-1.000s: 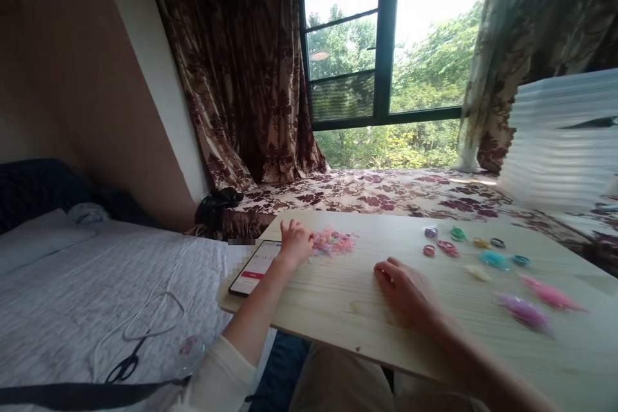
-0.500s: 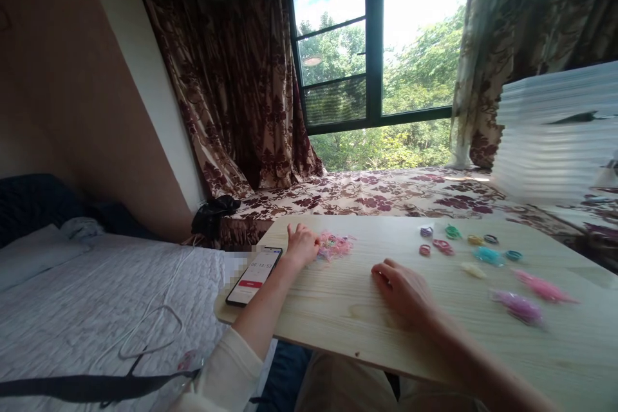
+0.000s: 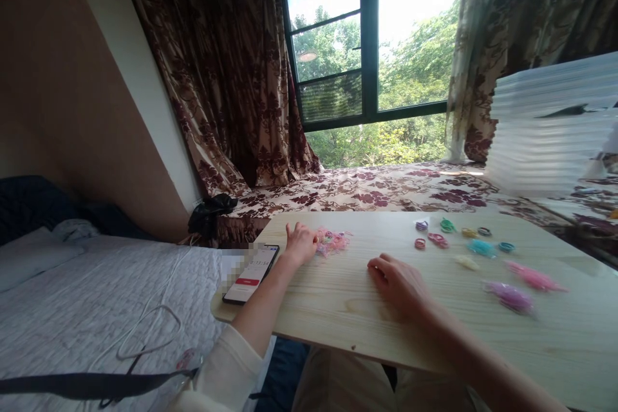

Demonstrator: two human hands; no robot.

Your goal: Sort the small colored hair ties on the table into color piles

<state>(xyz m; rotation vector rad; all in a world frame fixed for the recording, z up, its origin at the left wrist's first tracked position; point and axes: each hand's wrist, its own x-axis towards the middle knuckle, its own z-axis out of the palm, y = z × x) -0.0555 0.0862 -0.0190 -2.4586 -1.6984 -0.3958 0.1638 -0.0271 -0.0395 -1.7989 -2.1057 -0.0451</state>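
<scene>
Near the table's far left, my left hand [image 3: 300, 244] rests with bent, partly spread fingers. Its fingertips touch the left edge of a loose, mostly pink pile of thin bands [image 3: 332, 241]. My right hand [image 3: 398, 280] lies on the table's middle, fingers curled in toward the thumb. Its fingertips are partly hidden, and I see nothing stick out of them. To its right are small ring-shaped bundles, among them a purple one [image 3: 421, 226], a green one [image 3: 448, 225] and a red one [image 3: 420, 244]. A turquoise bundle [image 3: 481, 248] lies closer to me.
A phone [image 3: 251, 275] showing a timer lies beside my left forearm. Pink [image 3: 535, 275] and purple [image 3: 509, 296] packets lie at the right of the wooden table [image 3: 338, 315]. A bed [image 3: 96, 302] with a white cable stands left; a white ribbed stack [image 3: 555, 141] stands back right.
The whole view has shifted slightly, so things sit a little further left and up. Both hands keep nearly the same places on the table. The phone's timer has advanced.
</scene>
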